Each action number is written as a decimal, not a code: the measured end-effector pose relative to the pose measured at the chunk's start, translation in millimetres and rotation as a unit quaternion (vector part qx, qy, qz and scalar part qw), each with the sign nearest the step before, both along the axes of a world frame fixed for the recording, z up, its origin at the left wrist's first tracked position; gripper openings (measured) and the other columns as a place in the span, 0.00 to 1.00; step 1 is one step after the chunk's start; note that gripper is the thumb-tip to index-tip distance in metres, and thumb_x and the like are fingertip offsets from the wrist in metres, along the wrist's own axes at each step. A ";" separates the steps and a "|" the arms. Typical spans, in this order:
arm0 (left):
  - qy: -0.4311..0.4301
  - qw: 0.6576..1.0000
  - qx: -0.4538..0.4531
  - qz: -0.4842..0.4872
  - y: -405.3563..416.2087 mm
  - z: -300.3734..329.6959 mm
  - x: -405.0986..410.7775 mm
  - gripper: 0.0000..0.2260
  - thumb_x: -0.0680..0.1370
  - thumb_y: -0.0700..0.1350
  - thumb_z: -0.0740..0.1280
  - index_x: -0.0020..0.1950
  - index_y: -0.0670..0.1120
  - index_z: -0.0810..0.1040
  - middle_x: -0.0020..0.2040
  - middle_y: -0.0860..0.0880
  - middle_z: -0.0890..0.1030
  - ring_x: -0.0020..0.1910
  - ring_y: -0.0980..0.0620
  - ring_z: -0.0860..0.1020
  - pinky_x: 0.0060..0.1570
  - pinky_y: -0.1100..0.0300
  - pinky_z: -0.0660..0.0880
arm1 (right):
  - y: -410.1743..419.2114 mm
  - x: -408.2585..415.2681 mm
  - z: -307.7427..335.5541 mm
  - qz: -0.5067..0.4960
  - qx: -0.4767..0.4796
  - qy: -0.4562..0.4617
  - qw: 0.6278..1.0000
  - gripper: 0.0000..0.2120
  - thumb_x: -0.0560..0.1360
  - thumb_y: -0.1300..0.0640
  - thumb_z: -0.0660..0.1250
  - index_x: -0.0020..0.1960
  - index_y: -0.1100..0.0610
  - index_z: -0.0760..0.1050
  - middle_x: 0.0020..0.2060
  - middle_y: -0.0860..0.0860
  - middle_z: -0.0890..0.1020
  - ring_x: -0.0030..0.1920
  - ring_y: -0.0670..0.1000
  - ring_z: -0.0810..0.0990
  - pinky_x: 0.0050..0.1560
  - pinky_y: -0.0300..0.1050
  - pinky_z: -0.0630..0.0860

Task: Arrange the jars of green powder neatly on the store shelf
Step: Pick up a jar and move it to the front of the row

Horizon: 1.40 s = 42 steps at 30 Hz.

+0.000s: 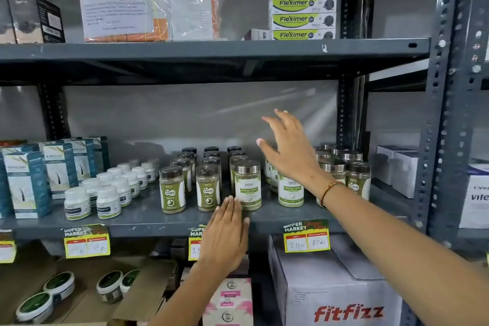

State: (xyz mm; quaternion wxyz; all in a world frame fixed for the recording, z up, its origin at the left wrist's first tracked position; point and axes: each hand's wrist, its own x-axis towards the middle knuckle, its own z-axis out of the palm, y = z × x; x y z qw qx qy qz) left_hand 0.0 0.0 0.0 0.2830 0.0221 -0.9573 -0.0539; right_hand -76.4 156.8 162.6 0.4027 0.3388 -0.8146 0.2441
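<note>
Head cam, what I see: middle shelf (148, 216) holds the green powder jars in rows running front to back. Left group w/ dark lids, front jar (172, 190) and its neighbour (208, 188), approx 3 rows deep behind them. Next row over is fronted by a silver-lid jar (248, 185), white/green label, standing upright near the shelf front edge. Another white-label jar (290, 191) sits to its right, partly behind the right forearm. More silver-lid jars (357, 180) at the right end of the shelf, bunched, not lined up w/ the others.

Left hand (227, 230): flat, fingers together and extended, holding nothing. Fingertips reach just beside the base of the silver-lid jar; can't tell if touching.

Right hand (287, 149): raised above the jar tops, fingers spread, nothing gripped. It hangs over the gap between the silver-lid jar and the right-end bunch (thread bracelet (330, 189) on that wrist).

Other stuff: white bottles (105, 194) and teal boxes (27, 182) left on same shelf. Yellow price tags (307, 237) on shelf edge. Fitfizz carton (336, 296) below right. Fleximer boxes (303, 2) stacked on the upper shelf.
</note>
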 end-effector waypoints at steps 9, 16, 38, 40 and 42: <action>0.012 0.998 0.002 0.065 2.4 1.7 -21.9 0.30 0.80 0.57 0.42 0.72 0.41 0.67 0.71 0.43 0.72 0.71 0.48 0.68 0.73 0.54 0.61 | -33.4 -30.3 -19.7 -0.017 0.190 -0.086 0.978 0.34 0.75 0.34 0.60 0.74 0.52 0.67 0.70 0.56 0.72 0.69 0.59 0.70 0.69 0.56 0.65; 0.018 0.995 0.009 0.098 6.5 1.5 -27.1 0.30 0.79 0.57 0.44 0.70 0.40 0.69 0.70 0.42 0.73 0.71 0.48 0.69 0.72 0.53 0.63 | -43.3 -48.1 -19.3 -0.016 0.218 -0.161 0.963 0.33 0.70 0.28 0.61 0.63 0.52 0.77 0.55 0.54 0.83 0.55 0.57 0.80 0.52 0.50 0.75; 0.005 0.996 0.004 0.084 7.1 7.9 -21.7 0.24 0.79 0.51 0.50 0.64 0.39 0.76 0.64 0.41 0.79 0.64 0.46 0.75 0.65 0.53 0.71 | 49.8 -4.0 4.0 0.009 0.046 -0.187 0.981 0.30 0.60 0.28 0.70 0.51 0.49 0.81 0.46 0.42 0.82 0.49 0.44 0.80 0.49 0.42 0.76; 0.003 0.997 0.005 0.082 7.7 8.4 -20.7 0.23 0.79 0.51 0.51 0.63 0.39 0.76 0.64 0.41 0.79 0.64 0.45 0.76 0.63 0.52 0.72 | 73.0 -0.1 8.2 0.002 0.044 -0.200 0.979 0.30 0.59 0.27 0.71 0.51 0.47 0.81 0.44 0.40 0.80 0.45 0.39 0.78 0.42 0.35 0.74; 0.001 0.997 0.009 0.080 8.5 8.5 -20.0 0.22 0.79 0.50 0.52 0.63 0.39 0.76 0.63 0.41 0.79 0.63 0.45 0.77 0.62 0.52 0.73 | 96.5 1.5 12.9 -0.018 0.053 -0.207 0.977 0.30 0.59 0.26 0.71 0.50 0.47 0.82 0.44 0.39 0.81 0.44 0.35 0.77 0.39 0.34 0.72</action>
